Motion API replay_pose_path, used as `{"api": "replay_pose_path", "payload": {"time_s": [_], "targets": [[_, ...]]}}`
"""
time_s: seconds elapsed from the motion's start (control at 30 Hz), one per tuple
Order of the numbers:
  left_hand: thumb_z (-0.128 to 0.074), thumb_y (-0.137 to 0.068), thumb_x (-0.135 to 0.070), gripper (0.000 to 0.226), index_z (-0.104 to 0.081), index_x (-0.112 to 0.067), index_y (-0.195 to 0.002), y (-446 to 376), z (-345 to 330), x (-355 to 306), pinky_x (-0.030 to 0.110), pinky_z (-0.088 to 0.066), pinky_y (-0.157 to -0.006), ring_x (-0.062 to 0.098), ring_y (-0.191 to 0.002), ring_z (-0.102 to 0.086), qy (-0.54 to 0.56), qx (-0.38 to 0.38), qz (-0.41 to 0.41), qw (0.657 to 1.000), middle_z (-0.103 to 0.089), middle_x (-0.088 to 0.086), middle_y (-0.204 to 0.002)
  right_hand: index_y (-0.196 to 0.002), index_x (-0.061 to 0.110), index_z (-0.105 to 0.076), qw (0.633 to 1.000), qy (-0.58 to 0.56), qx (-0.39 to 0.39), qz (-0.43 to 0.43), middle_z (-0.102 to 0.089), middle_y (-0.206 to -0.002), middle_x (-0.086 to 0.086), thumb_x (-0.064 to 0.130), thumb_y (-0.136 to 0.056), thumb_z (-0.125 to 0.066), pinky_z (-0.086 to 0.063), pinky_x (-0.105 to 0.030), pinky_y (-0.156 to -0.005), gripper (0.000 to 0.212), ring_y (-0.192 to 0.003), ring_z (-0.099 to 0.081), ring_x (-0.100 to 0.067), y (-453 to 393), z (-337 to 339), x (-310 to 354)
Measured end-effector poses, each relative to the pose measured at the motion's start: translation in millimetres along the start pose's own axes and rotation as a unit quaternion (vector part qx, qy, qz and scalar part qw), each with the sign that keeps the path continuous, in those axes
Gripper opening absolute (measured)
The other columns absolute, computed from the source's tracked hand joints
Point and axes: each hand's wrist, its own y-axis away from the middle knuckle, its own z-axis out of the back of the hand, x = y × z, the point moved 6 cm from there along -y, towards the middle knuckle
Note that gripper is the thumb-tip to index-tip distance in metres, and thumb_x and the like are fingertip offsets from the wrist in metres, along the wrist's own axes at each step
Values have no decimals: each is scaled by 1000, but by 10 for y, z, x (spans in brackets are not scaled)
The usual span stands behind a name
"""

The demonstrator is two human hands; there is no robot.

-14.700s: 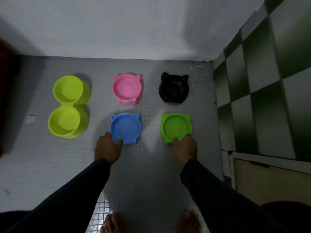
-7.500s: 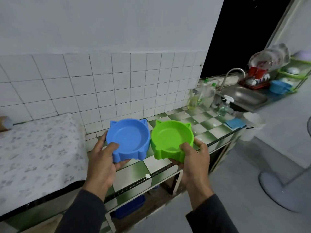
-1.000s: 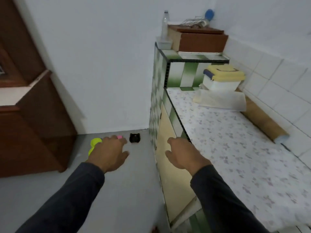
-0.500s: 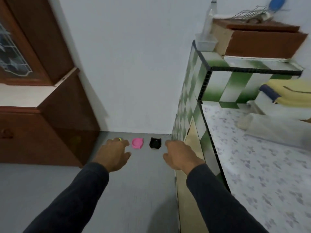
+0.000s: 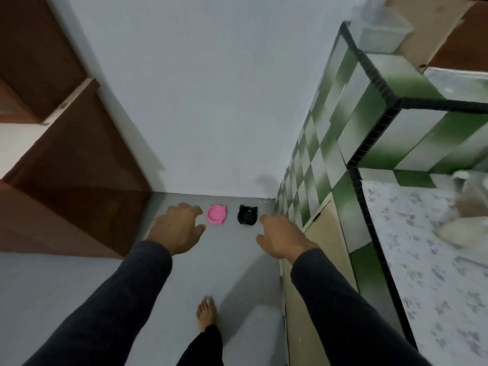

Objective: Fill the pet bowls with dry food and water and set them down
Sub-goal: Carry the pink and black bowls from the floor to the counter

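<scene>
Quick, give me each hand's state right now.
Left hand: open, fingers loosely spread, holding nothing.
Right hand: open, fingers relaxed, holding nothing.

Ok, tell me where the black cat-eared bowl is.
Head view: the black cat-eared plastic bowl sits on the grey floor by the far wall, right of the pink bowl.

— Walls and floor?
— Plain white wall [image 5: 206,96] ahead, meeting a grey floor [image 5: 66,286]; light dim and even.
— Furniture?
— Dark brown wooden cabinet [image 5: 68,186] on the left. On the right, a green-and-white tiled counter [image 5: 338,143], black-edged, its tabletop [image 5: 422,260] under a flowered covering.
</scene>
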Motion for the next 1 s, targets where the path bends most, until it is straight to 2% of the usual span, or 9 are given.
{"api": "replay_pose_path", "payload": {"time_s": [0.2, 0.33, 0.43, 0.57, 0.63, 0.8, 0.9, 1.0], "targets": [[-58, -99, -43, 47, -53, -23, -141, -947, -35, 288, 44, -48, -93, 32, -120, -56, 14, 28, -16, 999, -57, 11, -130, -140, 15, -51, 1000, -22, -12, -13, -57, -133, -9, 31, -100, -53, -49, -38, -94, 43, -116, -56, -26, -908, 88, 28], [-58, -99, -42, 46, -55, -23, -141, -1512, -127, 448, 45, -49, -94, 33, -121, -56, 17, 39, -26, 999, -56, 10, -131, -138, 15, -53, 998, -58, -14, -20, -58, -131, -9, 32, -98, -56, -52, -42, -95, 43, -114, -57, -26, -1478, 115, -41], [-59, -98, -42, 46, -57, -23, -139, -1908, -273, 550, 47, -51, -97, 34, -117, -58, 19, 47, -23, 998, -58, 12, -133, -131, 13, -57, 997, -74, -2, -28, -60, -127, -9, 32, -97, -57, -53, -41, -92, 39, -109, -58, -26, -1879, 80, -171], [-59, -98, -44, 46, -58, -24, -139, -2401, -560, 652, 51, -51, -96, 38, -117, -57, 21, 66, -1, 998, -58, 14, -131, -132, 15, -55, 995, -85, 28, -34, -59, -128, -10, 35, -95, -57, -53, -43, -94, 42, -110, -59, -27, -2428, -52, -401], [-60, -97, -43, 47, -58, -23, -140, -2603, -691, 665, 53, -50, -96, 39, -118, -56, 32, 60, 14, 998, -57, 14, -132, -133, 16, -56, 994, -95, 46, -36, -59, -128, -10, 34, -95, -58, -53, -42, -95, 42, -110, -59, -27, -2692, -140, -519], [-64, -97, -33, 47, -58, -16, -140, -3041, -1137, 675, 52, -49, -94, 43, -115, -55, 70, 67, 45, 994, -57, 18, -128, -146, 11, -45, 988, -120, 92, -36, -50, -144, -14, 28, -100, -55, -44, -39, -106, 50, -129, -50, -30, -3302, -461, -801], [-67, -97, -30, 47, -59, -10, -139, -3302, -1488, 720, 48, -44, -99, 43, -116, -55, 99, 63, 52, 992, -58, 20, -126, -147, 8, -42, 983, -137, 114, -50, -48, -146, -16, 28, -102, -52, -42, -39, -107, 50, -131, -48, -32, -3644, -749, -967], [-66, -98, -27, 48, -58, -7, -141, -3609, -1892, 771, 45, -40, -103, 41, -120, -53, 116, 70, 53, 989, -58, 21, -127, -141, 11, -46, 980, -152, 113, -63, -52, -140, -16, 29, -101, -53, -45, -36, -103, 45, -125, -52, -30, -3983, -1112, -1137]]}}
